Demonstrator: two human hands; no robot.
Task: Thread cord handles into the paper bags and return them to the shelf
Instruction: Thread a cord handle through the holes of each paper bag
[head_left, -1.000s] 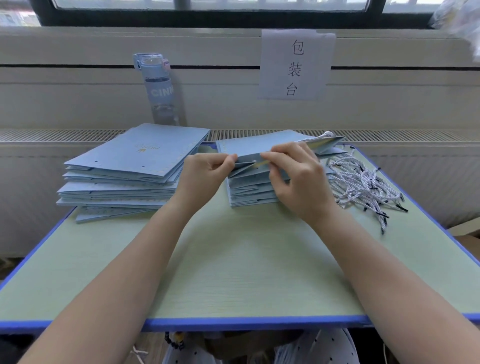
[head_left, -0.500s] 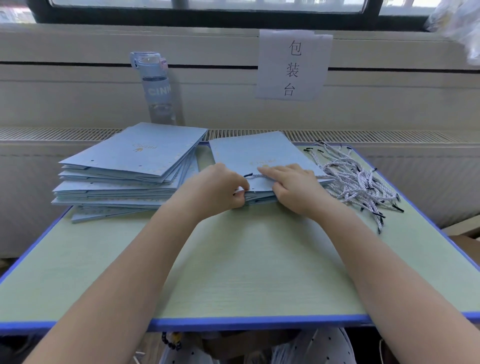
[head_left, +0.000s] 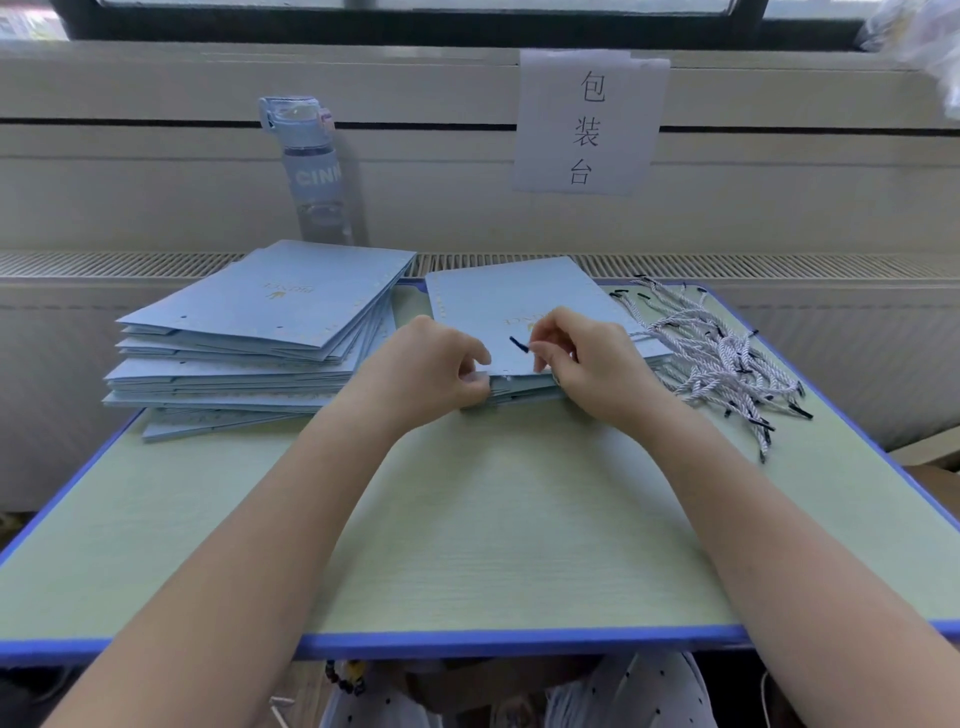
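Since a second ago the top bag (head_left: 519, 299) has dropped flat onto its stack, and the right hand (head_left: 592, 366) has lifted off it. Its grip now pinches a cord (head_left: 518, 344) whose black tip sticks up over the bag's near part. The left hand (head_left: 436, 371) curls at the bag's near edge, grip pinching that edge. This stack sits at the middle back of the green, blue-rimmed tabletop (head_left: 493, 545), and a taller bag pile (head_left: 270, 312) lies to its left. Both top bags carry gold print, upside down and too small to read surely. Loose cords (head_left: 711, 353) lie to the right. Behind, a bottle (head_left: 311, 166) shows "CINN", and a paper sign (head_left: 589, 122) reads 包装台.
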